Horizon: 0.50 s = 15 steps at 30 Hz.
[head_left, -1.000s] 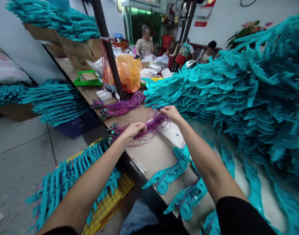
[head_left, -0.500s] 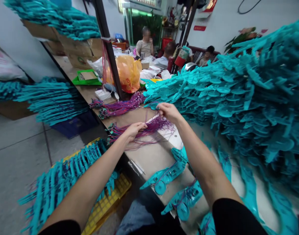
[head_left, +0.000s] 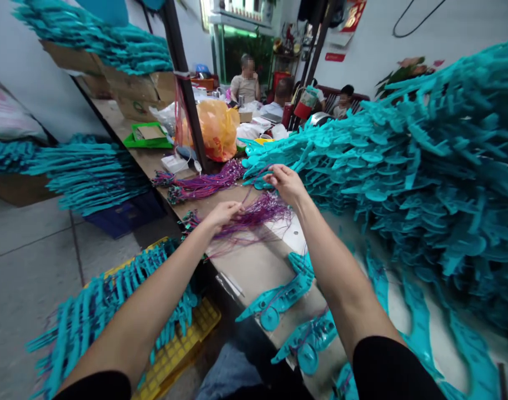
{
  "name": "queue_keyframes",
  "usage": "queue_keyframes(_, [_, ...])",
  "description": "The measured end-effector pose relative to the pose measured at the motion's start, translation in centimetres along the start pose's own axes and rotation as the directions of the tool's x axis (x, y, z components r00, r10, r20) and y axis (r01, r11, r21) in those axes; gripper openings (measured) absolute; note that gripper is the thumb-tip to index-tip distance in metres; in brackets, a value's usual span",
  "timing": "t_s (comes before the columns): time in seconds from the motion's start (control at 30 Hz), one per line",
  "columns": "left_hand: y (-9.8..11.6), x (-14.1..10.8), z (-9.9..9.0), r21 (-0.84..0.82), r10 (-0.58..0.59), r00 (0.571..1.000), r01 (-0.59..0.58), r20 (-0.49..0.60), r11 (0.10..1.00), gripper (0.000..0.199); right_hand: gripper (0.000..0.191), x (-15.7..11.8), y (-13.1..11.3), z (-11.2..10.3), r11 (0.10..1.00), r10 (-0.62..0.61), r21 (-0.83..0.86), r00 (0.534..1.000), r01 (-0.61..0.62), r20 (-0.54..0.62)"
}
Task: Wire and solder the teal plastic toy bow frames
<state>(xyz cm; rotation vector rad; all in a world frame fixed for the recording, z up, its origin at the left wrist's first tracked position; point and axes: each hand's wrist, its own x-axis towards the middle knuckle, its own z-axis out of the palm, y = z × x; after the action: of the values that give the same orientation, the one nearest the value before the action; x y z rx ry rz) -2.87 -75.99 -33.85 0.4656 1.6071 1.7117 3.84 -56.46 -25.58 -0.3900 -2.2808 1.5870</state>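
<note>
My left hand (head_left: 226,214) is pinched over the near bundle of purple and red wires (head_left: 264,214) on the table. Up and to the right, my right hand (head_left: 283,182) pinches a purple wire strand (head_left: 250,191) that runs down toward my left fingertips. A second wire bundle (head_left: 212,182) lies just beyond. Nearer to me, teal plastic parts with wires on them, one (head_left: 278,300) and another (head_left: 307,341), rest on the table between my forearms.
A high heap of teal parts (head_left: 403,155) fills the right side. A yellow crate (head_left: 187,339) of teal parts stands at lower left. Beyond a dark post (head_left: 187,89) are an orange bag (head_left: 218,128), a green tray (head_left: 147,141) and several seated people.
My right hand has risen slightly, and a purple strand now stretches between both hands above the bundle. My left hand has shifted a little up and left.
</note>
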Motion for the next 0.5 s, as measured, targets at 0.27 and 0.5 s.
queue_keyframes(0.27, [10.0,-1.1,-2.6,0.148,0.428,0.890,-0.407,-0.159,0.901,0.025,0.016,0.2,0.2,-1.1,0.951,-0.003,-0.308,0.998,0.020,0.057])
queue_keyframes(0.5, [12.9,-5.0,-3.4,0.194,0.558,0.817,-0.529,-0.146,0.826,0.024,0.025,-0.3,0.7,-0.9,0.956,0.015,-0.292,1.000,-0.007,0.027])
